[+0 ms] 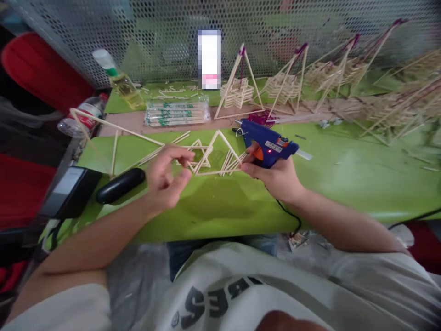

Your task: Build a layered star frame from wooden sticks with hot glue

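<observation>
My right hand is wrapped round a blue hot glue gun, its nozzle pointing left and a small red light lit on its side. The thumb of that hand also touches the right corner of a triangle of thin wooden sticks. Left of it my left hand hovers with curved fingers and a gap between thumb and forefinger; nothing shows between them. Just past its fingertips lies a small star of wooden sticks. Several loose sticks show behind the triangle.
Stick pyramids with purple tops line the back right. Behind the work are packed sticks, a bottle of yellow liquid and a lit, blurred screen. A black case and a black box sit left. A cord hangs over the front edge.
</observation>
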{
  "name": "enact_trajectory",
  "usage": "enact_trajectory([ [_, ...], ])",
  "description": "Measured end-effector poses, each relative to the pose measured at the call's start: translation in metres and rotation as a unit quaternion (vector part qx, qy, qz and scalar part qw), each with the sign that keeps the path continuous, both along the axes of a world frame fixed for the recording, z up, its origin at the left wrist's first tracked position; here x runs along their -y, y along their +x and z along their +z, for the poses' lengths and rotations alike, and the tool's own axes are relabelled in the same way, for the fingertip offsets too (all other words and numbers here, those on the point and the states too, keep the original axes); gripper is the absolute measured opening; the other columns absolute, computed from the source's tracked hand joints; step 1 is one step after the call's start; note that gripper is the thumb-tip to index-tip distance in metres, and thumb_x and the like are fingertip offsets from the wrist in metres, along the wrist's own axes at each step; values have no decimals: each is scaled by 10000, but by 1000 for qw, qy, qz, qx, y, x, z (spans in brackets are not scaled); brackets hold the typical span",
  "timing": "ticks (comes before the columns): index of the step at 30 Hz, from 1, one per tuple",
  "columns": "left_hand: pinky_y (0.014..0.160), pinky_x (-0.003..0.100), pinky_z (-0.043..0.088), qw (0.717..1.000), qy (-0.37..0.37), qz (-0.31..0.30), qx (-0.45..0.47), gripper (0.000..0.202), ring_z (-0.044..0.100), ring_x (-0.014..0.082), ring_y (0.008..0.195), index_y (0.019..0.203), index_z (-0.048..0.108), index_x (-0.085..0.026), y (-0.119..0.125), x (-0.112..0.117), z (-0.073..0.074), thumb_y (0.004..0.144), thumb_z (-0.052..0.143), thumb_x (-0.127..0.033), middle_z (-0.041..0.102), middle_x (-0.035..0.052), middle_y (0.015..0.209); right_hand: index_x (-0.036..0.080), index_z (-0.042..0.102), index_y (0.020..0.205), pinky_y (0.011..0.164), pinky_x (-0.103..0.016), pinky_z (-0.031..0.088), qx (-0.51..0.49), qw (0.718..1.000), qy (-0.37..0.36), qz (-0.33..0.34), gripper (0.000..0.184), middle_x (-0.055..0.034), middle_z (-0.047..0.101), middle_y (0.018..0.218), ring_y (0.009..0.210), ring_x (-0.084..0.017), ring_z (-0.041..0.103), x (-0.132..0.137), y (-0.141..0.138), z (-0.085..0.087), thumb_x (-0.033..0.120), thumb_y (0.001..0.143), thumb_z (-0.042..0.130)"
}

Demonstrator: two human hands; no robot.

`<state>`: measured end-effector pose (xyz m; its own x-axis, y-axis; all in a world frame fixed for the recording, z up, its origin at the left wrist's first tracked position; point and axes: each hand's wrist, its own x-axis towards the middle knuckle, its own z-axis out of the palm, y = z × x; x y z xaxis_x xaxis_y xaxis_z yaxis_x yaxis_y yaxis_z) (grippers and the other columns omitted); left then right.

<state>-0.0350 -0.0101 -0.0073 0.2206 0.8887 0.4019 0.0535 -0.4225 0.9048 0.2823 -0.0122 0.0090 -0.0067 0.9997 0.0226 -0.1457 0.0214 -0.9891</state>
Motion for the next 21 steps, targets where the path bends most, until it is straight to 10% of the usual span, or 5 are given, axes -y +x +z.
enact_trajectory([
  [4,985,395,634,992,-88,-38,-86,424,786,240,1061,1420,824,-264,15,-5,-2,1041,899,-436,861,102,1209,265,797,1014,659,-371,697,18,1000,1,-8,556,29,823,812,731,-209,796,1,-2,-2,342,601,1162],
  [10,758,311,590,973,-140,15,-181,273,748,196,810,1117,934,-237,21,6,22,981,947,-473,892,60,977,285,790,1040,647,-389,714,39,999,17,-4,483,25,831,830,719,-214,795,0,-1,-5,314,685,1117],
  [21,628,273,538,970,-229,-4,-80,306,680,169,675,967,895,-216,16,1,17,1045,878,-511,806,53,796,300,791,1069,570,-382,630,11,1000,22,2,380,-11,853,856,621,-193,710,0,3,-6,544,896,1026],
])
